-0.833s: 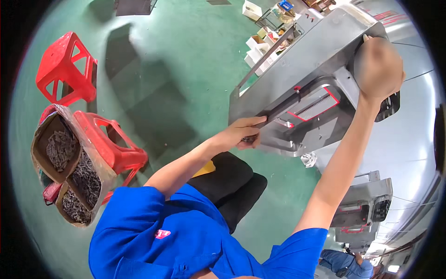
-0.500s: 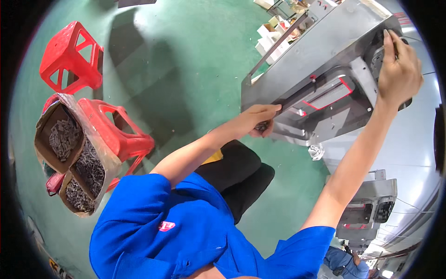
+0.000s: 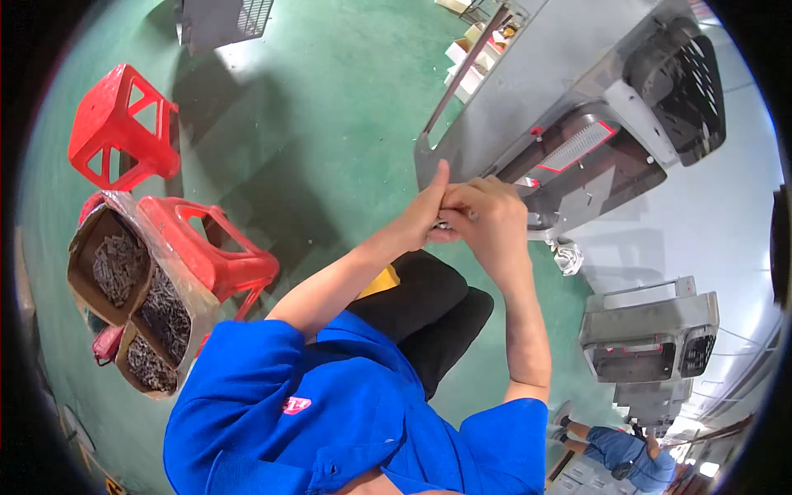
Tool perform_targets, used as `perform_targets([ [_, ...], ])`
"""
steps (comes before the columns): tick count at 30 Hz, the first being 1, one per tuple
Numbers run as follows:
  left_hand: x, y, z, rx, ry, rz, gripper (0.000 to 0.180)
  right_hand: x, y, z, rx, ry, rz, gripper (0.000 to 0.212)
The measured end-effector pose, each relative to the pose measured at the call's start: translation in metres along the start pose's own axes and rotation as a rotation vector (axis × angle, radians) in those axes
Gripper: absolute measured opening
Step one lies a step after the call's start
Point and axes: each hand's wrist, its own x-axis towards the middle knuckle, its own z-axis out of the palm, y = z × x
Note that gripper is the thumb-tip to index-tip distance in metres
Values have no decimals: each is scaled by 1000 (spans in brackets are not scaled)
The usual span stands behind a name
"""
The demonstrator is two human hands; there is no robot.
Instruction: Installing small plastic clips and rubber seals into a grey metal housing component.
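In front of the grey metal cabinet point(image 3: 528, 91) my two hands meet. My left hand point(image 3: 425, 216) is cupped, thumb raised, around small metal pieces point(image 3: 444, 223) that look like fasteners; the fingers mostly hide them. Over that palm my right hand point(image 3: 499, 216) is closed, fingertips pinched, and a small grey piece point(image 3: 473, 216) shows at them. The cabinet has a recessed opening with a red-edged perforated strip point(image 3: 577, 147) and a black slotted panel point(image 3: 681, 95) at its right end.
On my left, an open divided carton point(image 3: 136, 309) with several heaps of small metal parts rests beside a red plastic stool point(image 3: 214, 247). Another red stool point(image 3: 124, 128) stands farther off. A second grey cabinet point(image 3: 652, 334) and a person in blue point(image 3: 631, 458) are at the right.
My right hand has come down from the cabinet's black panel to my left hand. The left hand has shifted slightly left, its thumb now up. My view has turned a little.
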Motion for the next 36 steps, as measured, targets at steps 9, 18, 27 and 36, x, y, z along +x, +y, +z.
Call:
perform_targets([
  [9,-10,-15,2,21,75,119,77,-18,-29,0,-333,77,-219,19],
  [18,-36,9,1,88,34,155,54,6,-16,-73,353,341,-1,15],
  [27,-50,21,0,98,78,140,48,92,36,-100,312,1077,13,11],
  [36,-53,27,-3,93,105,182,44,111,41,-86,164,1077,-160,24],
])
